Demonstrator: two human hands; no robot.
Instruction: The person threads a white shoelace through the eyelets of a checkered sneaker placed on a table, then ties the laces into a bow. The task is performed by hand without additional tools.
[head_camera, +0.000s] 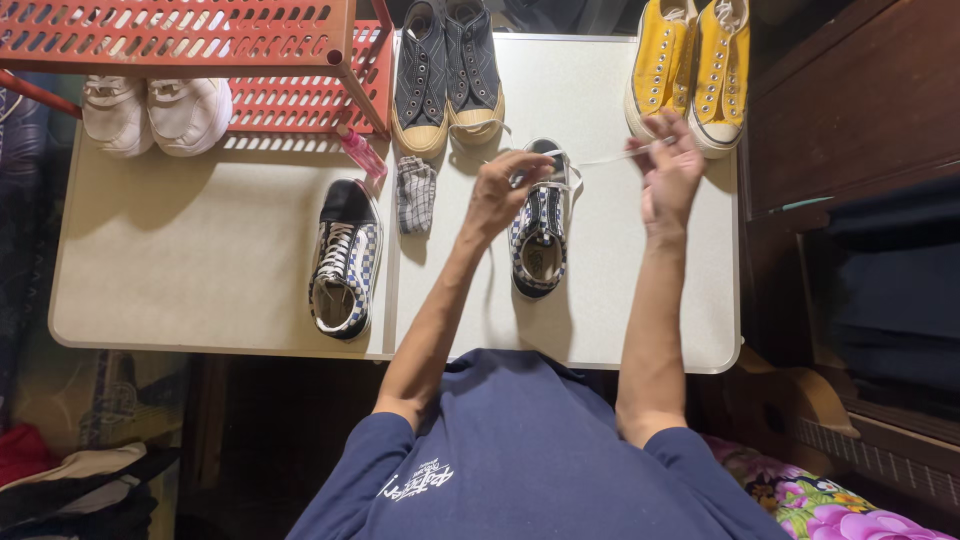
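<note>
While pinching a white lace (610, 157) taut over the checkered shoe (540, 235), left hand (500, 195) at its toe, right hand (668, 170) just beside yellow sneakers (690, 65).

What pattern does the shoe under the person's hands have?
The shoe has a blue-and-white checkered pattern, seen in the head view.

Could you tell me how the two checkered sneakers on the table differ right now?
The left checkered sneaker is fully laced and lies untouched; the right checkered sneaker has its lace only partly threaded. The left hand is at the right one's toe end, while the right hand pulls the white lace sideways; no hand is near the left one. Both share the checkered pattern and point away from the person.
</note>
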